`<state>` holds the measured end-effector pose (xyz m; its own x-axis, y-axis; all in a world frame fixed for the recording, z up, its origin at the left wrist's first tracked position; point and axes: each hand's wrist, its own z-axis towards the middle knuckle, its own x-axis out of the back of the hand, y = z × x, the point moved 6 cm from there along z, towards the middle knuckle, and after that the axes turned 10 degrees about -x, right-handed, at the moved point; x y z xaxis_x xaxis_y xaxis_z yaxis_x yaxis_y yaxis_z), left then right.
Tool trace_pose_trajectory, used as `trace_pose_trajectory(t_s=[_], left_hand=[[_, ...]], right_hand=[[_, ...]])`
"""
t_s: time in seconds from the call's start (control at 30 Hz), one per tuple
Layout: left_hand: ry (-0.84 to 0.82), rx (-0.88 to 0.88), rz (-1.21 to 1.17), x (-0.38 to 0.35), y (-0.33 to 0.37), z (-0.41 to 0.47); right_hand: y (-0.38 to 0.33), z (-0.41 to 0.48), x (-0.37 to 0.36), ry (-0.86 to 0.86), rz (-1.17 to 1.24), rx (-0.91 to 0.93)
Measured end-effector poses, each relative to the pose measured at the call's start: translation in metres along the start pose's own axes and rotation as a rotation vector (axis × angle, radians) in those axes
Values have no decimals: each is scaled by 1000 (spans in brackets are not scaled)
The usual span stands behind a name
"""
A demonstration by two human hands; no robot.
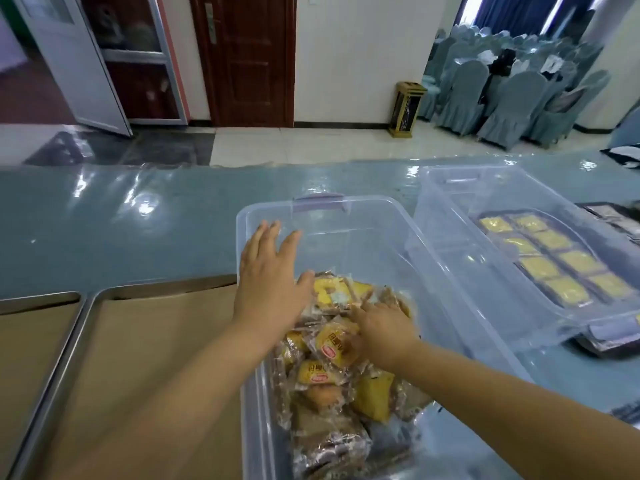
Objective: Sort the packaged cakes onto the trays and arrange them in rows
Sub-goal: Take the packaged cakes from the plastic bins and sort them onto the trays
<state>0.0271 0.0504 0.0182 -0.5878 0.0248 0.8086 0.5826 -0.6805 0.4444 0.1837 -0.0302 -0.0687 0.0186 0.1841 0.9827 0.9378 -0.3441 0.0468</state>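
Note:
A clear plastic bin [349, 216] in front of me holds a heap of packaged cakes [332, 379], yellow ones and brown ones in clear wrappers. My left hand [268, 278] hovers flat over the bin's left wall, fingers spread, holding nothing. My right hand [381, 332] reaches down into the heap with its fingers curled around a yellow packaged cake [334, 342]. Two metal trays lined with brown paper lie to the left, the nearer tray [149, 341] beside the bin and a second tray [31, 327] at the far left. No cakes show on either.
A second clear bin [498, 202] stands to the right, over a dark tray [554, 258] with rows of yellow cakes. The table has a shiny blue-green cover [138, 220]. Beyond it are a tiled floor, a small bin stand [405, 109] and covered chairs [512, 98].

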Motion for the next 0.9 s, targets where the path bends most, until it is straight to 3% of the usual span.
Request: trace_pose_trajectory(t_s=[0.13, 0.3, 0.4, 0.53, 0.6, 0.67, 0.77, 0.83, 0.9], left_hand=[[4, -2, -6, -2, -4, 2], [1, -19, 8, -3, -5, 2], [-27, -15, 23, -5, -5, 2], [-28, 0, 36, -6, -2, 3], [-58, 75, -69, -11, -2, 6], [-116, 222, -303, -18, -7, 10], [-63, 288, -556, -24, -15, 18], [19, 275, -545, -17, -20, 22], [71, 263, -442, -6, -28, 27]], right_hand=[[-3, 8, -13, -61, 38, -2], [-2, 12, -17, -198, 264, -67], [2, 16, -3, -194, 442, -77], [20, 22, 42, -30, 996, -169], [20, 24, 63, -73, 1375, -125], [14, 27, 81, -134, 1581, -19], [6, 37, 95, -147, 1617, 87], [5, 50, 93, -145, 1566, 89], [12, 70, 81, -62, 1379, -22]])
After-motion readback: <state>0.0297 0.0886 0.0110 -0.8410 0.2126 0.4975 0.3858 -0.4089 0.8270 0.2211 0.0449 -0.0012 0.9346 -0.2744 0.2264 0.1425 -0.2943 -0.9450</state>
